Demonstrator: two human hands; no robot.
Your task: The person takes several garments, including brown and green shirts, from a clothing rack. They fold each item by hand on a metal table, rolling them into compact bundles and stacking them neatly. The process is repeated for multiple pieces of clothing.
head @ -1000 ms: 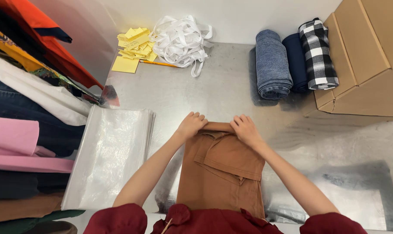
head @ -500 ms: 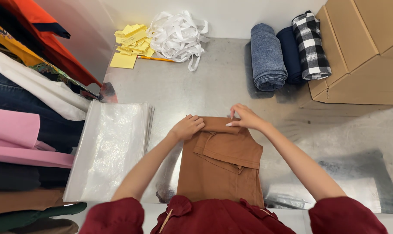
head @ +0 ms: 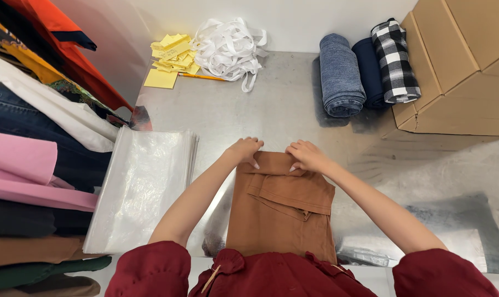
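Both our hands press on the far edge of the folded brown garment (head: 282,212), the left hand (head: 245,149) and right hand (head: 306,156) lying side by side, fingers curled over the cloth without closing on it. Left of the garment lies a stack of clear plastic bags (head: 142,190); beyond it, on the table (head: 271,118), sit three rolled fabrics (head: 365,69).

Folded garment (head: 282,212) mid-table, bag stack (head: 142,190) to its left, rolled clothes (head: 365,69) behind at right.
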